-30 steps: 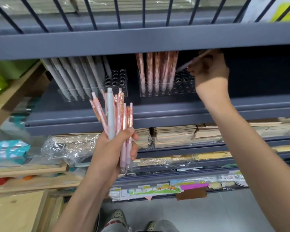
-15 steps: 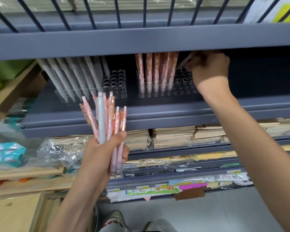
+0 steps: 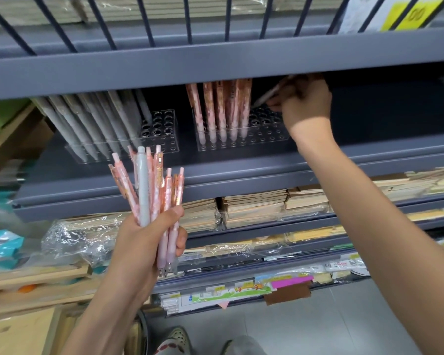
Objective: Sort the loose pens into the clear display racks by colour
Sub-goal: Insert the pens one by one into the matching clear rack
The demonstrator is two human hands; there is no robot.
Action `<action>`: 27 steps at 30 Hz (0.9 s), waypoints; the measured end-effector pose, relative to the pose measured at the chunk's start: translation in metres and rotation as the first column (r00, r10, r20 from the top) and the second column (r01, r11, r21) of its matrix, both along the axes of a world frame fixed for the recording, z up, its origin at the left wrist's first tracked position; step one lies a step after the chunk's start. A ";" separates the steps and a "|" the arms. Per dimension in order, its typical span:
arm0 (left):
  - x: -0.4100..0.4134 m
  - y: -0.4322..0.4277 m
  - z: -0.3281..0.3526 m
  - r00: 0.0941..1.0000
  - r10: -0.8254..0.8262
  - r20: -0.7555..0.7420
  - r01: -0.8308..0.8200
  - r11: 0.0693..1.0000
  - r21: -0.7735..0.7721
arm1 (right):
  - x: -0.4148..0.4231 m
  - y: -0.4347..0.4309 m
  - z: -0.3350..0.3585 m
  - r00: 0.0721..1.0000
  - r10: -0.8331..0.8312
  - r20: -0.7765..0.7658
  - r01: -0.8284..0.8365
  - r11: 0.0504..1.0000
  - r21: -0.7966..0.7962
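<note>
Loose pens (image 3: 151, 190): a bundle of pink patterned ones plus one grey pen (image 3: 143, 190), held upright and fanned, click ends up, in front of the shelf lip (image 3: 241, 172) and below the racks. Left hand (image 3: 146, 239) grips the bundle, fingers wrapped round the barrels, thumb across the front.

One pale pen (image 3: 269, 94) is in the right hand (image 3: 303, 101), pinched in curled fingers and tilted, its tip pointing down-left toward the open holes of the right rack (image 3: 262, 139). Cannot tell whether the tip sits in a hole.

Right rack: pink pens (image 3: 221, 108) fill the left columns; the holes to their right are open. Left rack (image 3: 164, 129): grey pens (image 3: 92, 124) lean left, with open holes at its right end.

Clearance: the upper shelf edge (image 3: 215, 65) hangs low over both racks, and the right hand's knuckles are close under it.

Pose: right forearm reaches up from the lower right, wrist crossing the shelf lip. Left forearm rises from the lower left, hand clear of the shelf. Wrapped notebooks (image 3: 254, 206) are stacked on the shelf below.
</note>
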State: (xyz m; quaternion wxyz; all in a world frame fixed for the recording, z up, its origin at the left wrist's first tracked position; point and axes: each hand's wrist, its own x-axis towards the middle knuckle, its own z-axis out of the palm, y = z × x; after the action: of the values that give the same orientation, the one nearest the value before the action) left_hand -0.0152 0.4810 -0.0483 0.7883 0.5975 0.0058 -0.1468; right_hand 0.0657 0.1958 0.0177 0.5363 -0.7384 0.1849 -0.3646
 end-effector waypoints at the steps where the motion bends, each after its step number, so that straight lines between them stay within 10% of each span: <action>1: -0.001 0.001 0.000 1.000 -0.002 -0.001 0.002 1.000 0.002 | 0.001 0.001 0.000 0.999 0.006 -0.037 -0.007 1.000 -0.026; 7: -0.003 0.002 0.001 1.000 -0.030 0.009 0.030 0.999 0.014 | 0.003 0.005 0.003 0.954 -0.041 -0.296 -0.114 0.866 -0.487; 14: -0.011 0.003 0.007 0.998 -0.054 0.037 0.054 0.998 0.016 | 0.005 0.014 0.021 0.883 -0.058 -0.467 -0.307 0.680 -0.666; 22: -0.015 0.009 0.007 0.999 -0.032 0.038 0.032 0.999 -0.011 | -0.012 0.012 0.017 0.918 -0.073 -0.390 -0.148 0.849 -0.507; 27: -0.018 0.005 0.006 0.998 -0.054 0.039 0.054 0.998 -0.010 | -0.075 0.052 0.000 0.918 0.367 -0.151 -0.352 0.929 0.117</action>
State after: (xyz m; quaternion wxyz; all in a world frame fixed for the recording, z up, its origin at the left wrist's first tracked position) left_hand -0.0329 0.4859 -0.0424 0.7872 0.5960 -0.0264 -0.1563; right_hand -0.0092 0.2483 0.0176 0.6082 -0.7641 0.1069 -0.1868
